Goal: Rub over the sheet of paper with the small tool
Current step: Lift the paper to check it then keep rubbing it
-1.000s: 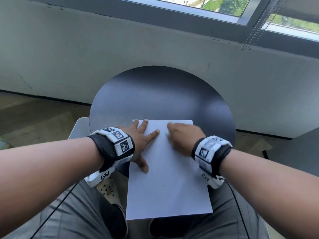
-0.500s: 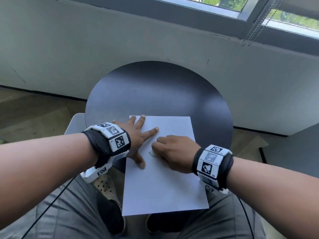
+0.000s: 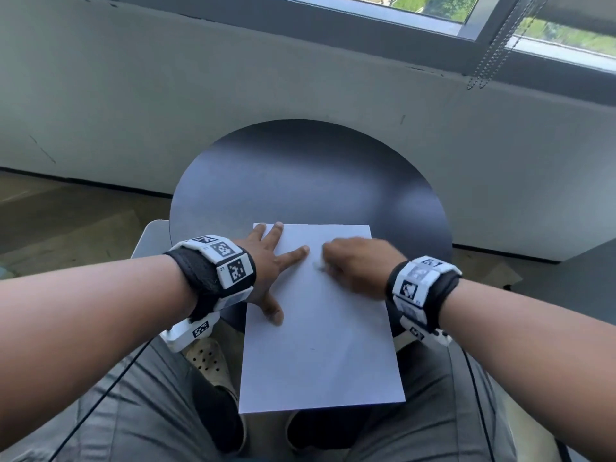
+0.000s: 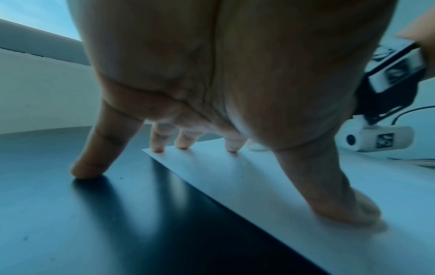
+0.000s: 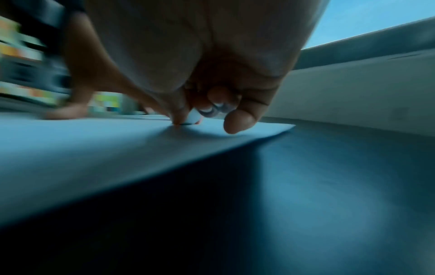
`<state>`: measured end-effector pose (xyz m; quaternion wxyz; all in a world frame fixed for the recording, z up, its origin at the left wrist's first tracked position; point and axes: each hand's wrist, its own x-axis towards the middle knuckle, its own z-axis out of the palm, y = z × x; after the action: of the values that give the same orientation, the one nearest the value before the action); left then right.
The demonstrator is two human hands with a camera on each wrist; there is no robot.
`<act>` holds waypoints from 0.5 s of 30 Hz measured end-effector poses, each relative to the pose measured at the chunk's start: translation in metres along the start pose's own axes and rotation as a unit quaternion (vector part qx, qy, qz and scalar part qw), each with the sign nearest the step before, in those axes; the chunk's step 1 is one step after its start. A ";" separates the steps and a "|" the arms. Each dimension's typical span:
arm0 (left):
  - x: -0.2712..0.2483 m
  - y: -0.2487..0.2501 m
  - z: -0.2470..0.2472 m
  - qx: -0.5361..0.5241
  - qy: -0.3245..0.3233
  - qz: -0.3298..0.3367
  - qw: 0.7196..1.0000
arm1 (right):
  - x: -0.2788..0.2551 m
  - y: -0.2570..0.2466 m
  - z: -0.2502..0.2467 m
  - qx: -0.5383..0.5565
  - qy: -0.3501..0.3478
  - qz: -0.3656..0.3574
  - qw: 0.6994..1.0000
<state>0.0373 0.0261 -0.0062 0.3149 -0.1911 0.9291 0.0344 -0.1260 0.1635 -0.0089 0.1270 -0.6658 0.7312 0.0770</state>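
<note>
A white sheet of paper [image 3: 320,345] lies on a round dark table [image 3: 300,181], its near end hanging over the table edge above my lap. My left hand [image 3: 270,261] lies flat with spread fingers on the sheet's left edge, holding it down; the little finger [image 4: 94,158] rests on the bare table [image 4: 70,223] beside the paper [image 4: 259,176]. My right hand [image 3: 353,265] is curled and pinches a small white tool [image 5: 193,117], pressing it onto the paper [image 5: 94,141] near the sheet's upper middle. In the head view the tool shows only as a pale blur.
A grey wall with a window [image 3: 500,18] stands just behind the table. A bead chain [image 3: 493,51] hangs at the upper right. My grey-trousered legs [image 3: 133,411] and a perforated shoe [image 3: 210,361] lie below the table edge. A dark surface [image 3: 573,278] sits at right.
My right hand slid left and toward me across the paper, then back up and right, now blurred with motion. The left hand stays pressed on the sheet's left edge.
</note>
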 end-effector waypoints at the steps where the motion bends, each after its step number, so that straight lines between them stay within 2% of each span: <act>1: 0.000 0.000 0.000 0.001 0.000 -0.001 1.000 | 0.006 0.015 -0.002 -0.005 0.013 0.080 0.997; 2: -0.001 0.000 0.000 0.001 0.000 -0.002 1.000 | 0.010 0.023 -0.002 -0.006 0.026 0.134 0.991; 4: 0.000 0.000 0.000 -0.001 -0.001 -0.003 1.000 | 0.010 0.016 0.002 -0.011 0.039 0.132 0.990; 5: 0.000 0.000 0.000 -0.002 0.000 -0.002 1.000 | 0.005 0.002 0.003 -0.006 0.037 0.092 0.995; 8: 0.002 -0.002 0.002 0.000 0.001 0.002 1.000 | -0.017 -0.032 0.014 0.006 0.023 -0.095 0.995; 9: 0.003 -0.002 0.003 -0.001 0.001 0.003 1.000 | -0.019 -0.029 0.014 -0.007 0.017 -0.109 0.994; 10: 0.003 -0.002 0.003 -0.005 0.001 0.003 1.000 | -0.016 -0.020 0.012 -0.016 0.020 -0.087 0.996; 11: 0.002 -0.002 0.002 -0.008 0.001 0.004 1.000 | -0.009 -0.009 0.009 -0.019 0.021 -0.036 0.999; 13: 0.003 -0.002 0.002 -0.012 0.002 0.009 1.000 | 0.004 0.015 0.000 -0.003 0.021 0.105 0.994; 14: 0.003 -0.003 0.002 -0.013 0.003 0.010 1.000 | 0.008 0.024 -0.002 0.008 0.029 0.153 0.988; 15: 0.003 -0.003 0.002 -0.014 0.002 0.009 1.000 | 0.010 0.025 -0.002 0.005 0.035 0.165 0.986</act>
<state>0.0377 0.0228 -0.0096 0.3097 -0.1868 0.9310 0.0494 -0.1517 0.1559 -0.0117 0.0903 -0.5380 0.8351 0.0704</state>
